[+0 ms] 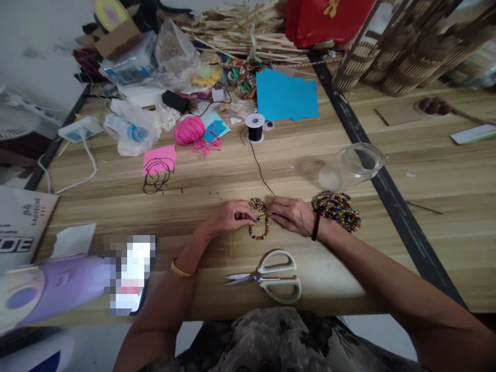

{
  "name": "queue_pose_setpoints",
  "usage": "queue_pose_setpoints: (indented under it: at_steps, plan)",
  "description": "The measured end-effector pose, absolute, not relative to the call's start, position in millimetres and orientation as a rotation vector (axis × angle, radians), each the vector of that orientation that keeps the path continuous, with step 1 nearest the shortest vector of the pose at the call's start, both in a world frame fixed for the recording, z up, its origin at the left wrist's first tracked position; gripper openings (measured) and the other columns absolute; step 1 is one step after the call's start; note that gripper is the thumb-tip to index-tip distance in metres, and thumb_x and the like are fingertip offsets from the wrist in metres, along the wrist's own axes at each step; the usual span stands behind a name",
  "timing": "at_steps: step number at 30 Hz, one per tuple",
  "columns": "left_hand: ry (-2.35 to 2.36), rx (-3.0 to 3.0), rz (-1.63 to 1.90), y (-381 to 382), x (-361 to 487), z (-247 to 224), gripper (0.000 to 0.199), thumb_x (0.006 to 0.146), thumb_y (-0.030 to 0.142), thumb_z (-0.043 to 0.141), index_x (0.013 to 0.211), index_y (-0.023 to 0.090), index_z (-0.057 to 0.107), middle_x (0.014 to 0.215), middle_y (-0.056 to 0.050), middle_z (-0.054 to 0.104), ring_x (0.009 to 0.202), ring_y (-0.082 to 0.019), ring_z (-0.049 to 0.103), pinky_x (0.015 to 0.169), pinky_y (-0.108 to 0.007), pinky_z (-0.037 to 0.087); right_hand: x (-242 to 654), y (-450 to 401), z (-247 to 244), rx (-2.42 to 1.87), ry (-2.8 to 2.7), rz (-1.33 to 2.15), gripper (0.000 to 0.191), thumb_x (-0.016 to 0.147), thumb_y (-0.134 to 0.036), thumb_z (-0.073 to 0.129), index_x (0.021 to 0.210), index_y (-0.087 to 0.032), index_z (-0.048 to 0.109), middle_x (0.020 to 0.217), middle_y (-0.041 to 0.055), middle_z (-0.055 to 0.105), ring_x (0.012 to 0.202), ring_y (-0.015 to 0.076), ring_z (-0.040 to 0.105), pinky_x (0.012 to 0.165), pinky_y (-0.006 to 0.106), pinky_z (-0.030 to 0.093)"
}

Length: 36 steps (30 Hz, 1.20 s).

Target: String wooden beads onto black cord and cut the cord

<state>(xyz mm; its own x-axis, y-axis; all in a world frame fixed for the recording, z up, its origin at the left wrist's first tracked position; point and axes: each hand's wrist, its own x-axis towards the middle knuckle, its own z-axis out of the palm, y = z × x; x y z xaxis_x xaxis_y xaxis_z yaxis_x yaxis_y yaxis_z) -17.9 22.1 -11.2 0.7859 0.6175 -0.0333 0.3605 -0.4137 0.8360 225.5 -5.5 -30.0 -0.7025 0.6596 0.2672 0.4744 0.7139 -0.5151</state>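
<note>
A small loop of multicoloured beads (260,237) lies on the table between my hands. At its upper left, my left hand (231,217) pinches the beaded string with thumb and fingertips. My right hand (290,214) has its fingers closed at the loop's upper right, where a black cord (259,164) runs down from a spool of black cord (255,129). Just above the loop sits a small cluster of beads (257,204). Beside my right wrist lies a pile of strung multicoloured beads (341,209). Scissors (267,279) with pale handles rest nearer my body, blades pointing left.
A clear glass jar (352,168) stands beyond the bead pile. Pink yarn (189,130), blue paper (287,95) and a pink sheet (159,159) with loose black cord lie farther back. At left are a lit phone (132,274) and a purple object (73,284).
</note>
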Motion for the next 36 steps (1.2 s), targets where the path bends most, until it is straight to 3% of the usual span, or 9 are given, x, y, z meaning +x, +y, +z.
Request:
queue_pose_setpoints:
  at_steps: [36]
  plan:
    - [0.675, 1.95, 0.277, 23.9, -19.6, -4.0, 0.015, 0.079, 0.025, 0.064, 0.084, 0.013, 0.072, 0.076, -0.005, 0.06, 0.068, -0.01, 0.053, 0.061, -0.02, 0.04, 225.7, -6.1, -31.8, -0.869, -2.475, 0.568, 0.021, 0.096, -0.024, 0.04, 0.097, -0.019, 0.06, 0.094, 0.0073, 0.06, 0.081, 0.0161, 0.058, 0.071, 0.026, 0.047]
